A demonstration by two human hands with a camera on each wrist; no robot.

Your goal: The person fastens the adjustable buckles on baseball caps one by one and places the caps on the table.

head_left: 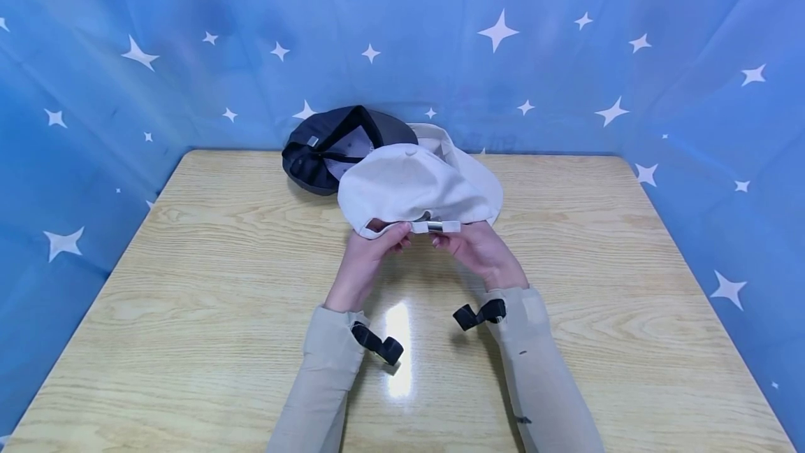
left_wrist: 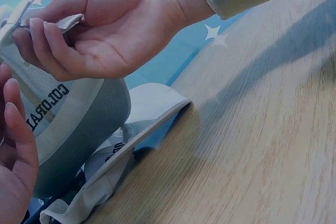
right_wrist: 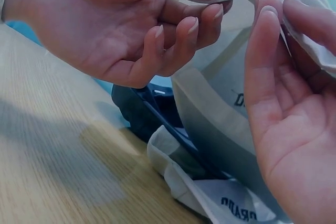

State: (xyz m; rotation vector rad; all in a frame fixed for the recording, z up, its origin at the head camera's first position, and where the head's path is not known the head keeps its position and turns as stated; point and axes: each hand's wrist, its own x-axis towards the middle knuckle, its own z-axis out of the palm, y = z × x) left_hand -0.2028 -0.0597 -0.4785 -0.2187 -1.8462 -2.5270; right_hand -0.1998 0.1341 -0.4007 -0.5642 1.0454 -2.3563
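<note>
Evidently both the left hand (head_left: 371,247) and right hand (head_left: 468,243) pinched the back strap (head_left: 434,227) of the white cap (head_left: 415,191) at frame centre, lifted off the counter (head_left: 189,313), so keeping the strap taut and level seemed wise.

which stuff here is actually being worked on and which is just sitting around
In hand:
white cap, held off the table
its back strap, pinched by left hand and right hand

Lying about:
dark cap, upside down behind
another pale cap underneath
wooden table
</note>
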